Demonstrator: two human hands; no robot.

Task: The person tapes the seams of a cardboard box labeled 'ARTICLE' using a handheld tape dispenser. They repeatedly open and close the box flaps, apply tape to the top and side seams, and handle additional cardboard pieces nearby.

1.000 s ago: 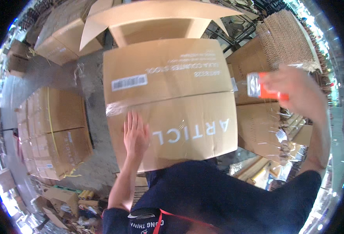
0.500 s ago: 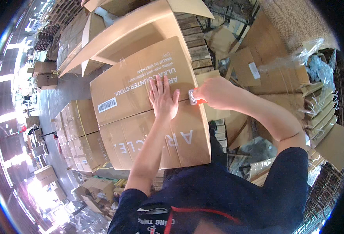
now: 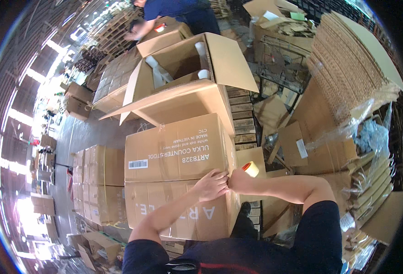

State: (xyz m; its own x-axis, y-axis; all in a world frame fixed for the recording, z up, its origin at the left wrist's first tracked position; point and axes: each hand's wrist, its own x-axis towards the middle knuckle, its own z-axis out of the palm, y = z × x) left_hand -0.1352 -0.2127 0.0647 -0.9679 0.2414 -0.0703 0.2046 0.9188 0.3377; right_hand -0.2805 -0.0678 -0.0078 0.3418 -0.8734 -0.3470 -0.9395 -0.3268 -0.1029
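A closed brown cardboard box with printed lettering and a barcode label lies before me, its middle seam running across the top. My right hand is closed at the box's right edge, gripping a tape dispenser with a yellowish roll and a bit of red. Beside it, touching or nearly touching, my left hand rests over the right end of the seam. Its fingers are bent and pressed together; whatever is under them, if anything, is hidden.
Beyond stands an open carton with white-wrapped parts inside. A co-worker leans over another box at the back. Stacked boxes stand left; flattened cardboard is piled right. Pallet slats show beside the box.
My left hand has gone from lying flat on the box top to the right edge, beside my right hand. The view has lifted, bringing the open carton and co-worker into sight.
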